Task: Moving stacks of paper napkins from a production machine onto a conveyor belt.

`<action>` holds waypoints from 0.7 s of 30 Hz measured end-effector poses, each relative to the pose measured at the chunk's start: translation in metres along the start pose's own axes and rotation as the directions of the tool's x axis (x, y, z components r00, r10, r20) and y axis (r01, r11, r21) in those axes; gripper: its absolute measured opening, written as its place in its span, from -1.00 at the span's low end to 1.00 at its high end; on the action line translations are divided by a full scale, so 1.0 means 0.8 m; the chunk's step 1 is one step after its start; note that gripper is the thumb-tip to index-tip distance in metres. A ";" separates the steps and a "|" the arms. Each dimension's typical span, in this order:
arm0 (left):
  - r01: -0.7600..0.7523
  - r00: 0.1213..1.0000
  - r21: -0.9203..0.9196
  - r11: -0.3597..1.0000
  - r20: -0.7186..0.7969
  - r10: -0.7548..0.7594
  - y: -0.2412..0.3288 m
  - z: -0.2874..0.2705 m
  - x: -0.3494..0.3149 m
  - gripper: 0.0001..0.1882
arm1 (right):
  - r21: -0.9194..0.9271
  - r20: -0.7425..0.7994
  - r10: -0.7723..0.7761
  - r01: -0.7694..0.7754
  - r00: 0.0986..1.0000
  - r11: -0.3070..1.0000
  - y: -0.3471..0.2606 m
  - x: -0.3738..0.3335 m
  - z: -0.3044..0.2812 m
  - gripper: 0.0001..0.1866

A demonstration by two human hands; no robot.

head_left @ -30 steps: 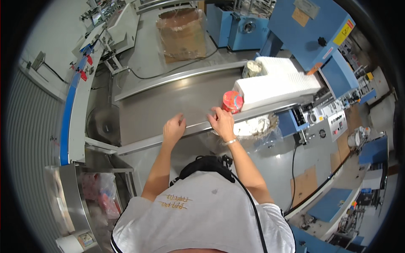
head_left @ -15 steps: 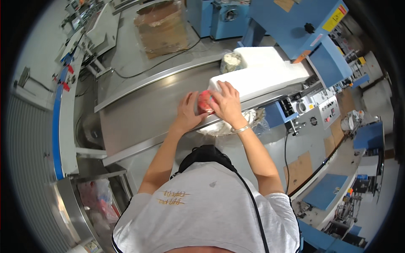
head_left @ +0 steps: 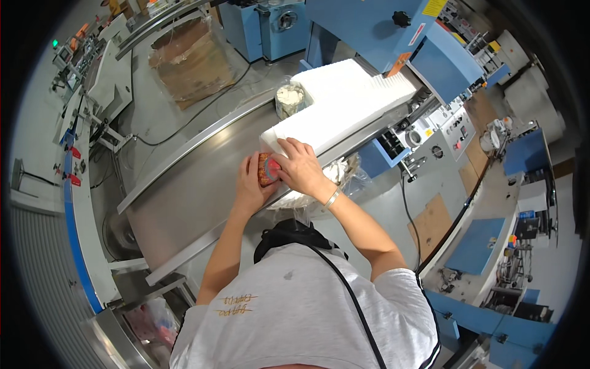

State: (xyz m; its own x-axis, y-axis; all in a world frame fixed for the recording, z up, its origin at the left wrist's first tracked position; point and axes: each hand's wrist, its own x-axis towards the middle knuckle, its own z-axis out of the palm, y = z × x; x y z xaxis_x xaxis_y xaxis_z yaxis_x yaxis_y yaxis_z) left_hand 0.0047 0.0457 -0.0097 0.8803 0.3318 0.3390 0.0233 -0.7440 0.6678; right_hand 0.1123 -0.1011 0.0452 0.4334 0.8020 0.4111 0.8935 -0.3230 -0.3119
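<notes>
Between my two hands is a small red package with a blue curved band and a speckled orange-brown part; its exact kind I cannot make out. My left hand is wrapped round its left side. My right hand, with a bracelet at the wrist, presses its fingers against the right side. Both hands are over the steel worktop, close to its front edge. Right beyond them lies a white foam block, its near corner almost touching my right fingers.
A clear tub of cream-coloured pieces stands by the foam. Below the worktop's front edge sits a plastic-lined container of whitish material. A blue machine rises at the far right. A large plastic-lined carton is on the floor beyond.
The package has turned in my hands, so its speckled orange-brown part now shows. My view has shifted, moving the worktop and foam left in the picture.
</notes>
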 end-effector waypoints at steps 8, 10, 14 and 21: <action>0.094 0.993 0.130 0.987 -0.082 -0.084 0.014 0.003 0.005 -0.11 | -0.030 -0.010 0.021 -0.021 1.000 0.999 0.004 0.005 0.008 -0.53; 0.101 0.994 0.098 0.990 -0.057 -0.096 0.016 0.005 0.011 -0.09 | -0.107 -0.052 0.027 -0.032 0.998 0.994 0.013 0.003 0.010 -0.55; -0.059 0.996 -0.053 0.997 -0.068 0.056 -0.008 0.014 0.005 -0.09 | -0.156 -0.097 0.010 -0.025 0.995 0.987 0.021 0.002 0.042 -0.53; 0.036 0.999 -0.056 0.998 0.022 -0.034 0.001 -0.019 -0.008 -0.12 | -0.197 -0.105 -0.012 -0.009 0.994 0.980 0.005 -0.007 0.040 -0.53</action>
State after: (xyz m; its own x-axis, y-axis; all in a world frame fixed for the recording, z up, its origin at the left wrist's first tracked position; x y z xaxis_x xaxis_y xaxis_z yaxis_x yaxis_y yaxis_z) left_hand -0.0083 0.0514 -0.0011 0.8890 0.3447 0.3014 0.0279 -0.6978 0.7157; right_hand 0.1101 -0.0909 0.0146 0.4329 0.7483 0.5027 0.8950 -0.4232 -0.1409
